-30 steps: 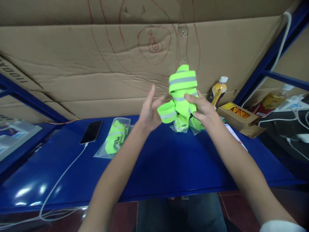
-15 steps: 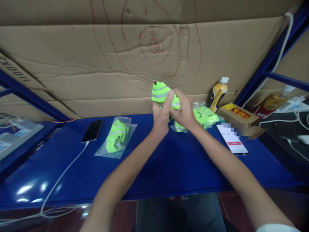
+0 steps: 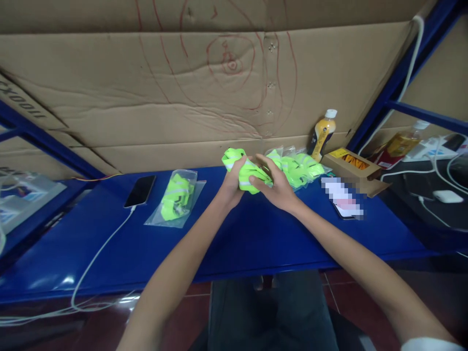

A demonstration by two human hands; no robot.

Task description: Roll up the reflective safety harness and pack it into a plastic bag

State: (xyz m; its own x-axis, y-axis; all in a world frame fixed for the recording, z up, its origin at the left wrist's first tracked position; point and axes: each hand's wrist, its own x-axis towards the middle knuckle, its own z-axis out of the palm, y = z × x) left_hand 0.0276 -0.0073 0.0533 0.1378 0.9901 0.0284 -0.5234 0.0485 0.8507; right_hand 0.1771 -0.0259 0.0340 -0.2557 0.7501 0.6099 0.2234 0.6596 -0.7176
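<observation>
A folded bundle of neon-green reflective fabric with silver stripes is held up between my two hands, above the blue table. My left hand is closed round its left side, thumb across the front. At the right end, my right hand grips the fabric with its thumb in front, while its other fingers arch behind. Beyond the right hand lie similar neon-green pieces in clear plastic bags. Left of my hands, another neon-green piece in a clear bag lies flat.
On the blue table are a black phone with a white cable and a lit phone. A yellow drink bottle stands beside an opened cardboard box. Cardboard lines the back; power strips sit at both sides.
My hands have lowered the green bundle and turned it, bringing it more sideways. My right-hand fingers have loosened and spread somewhat. The view has shifted slightly.
</observation>
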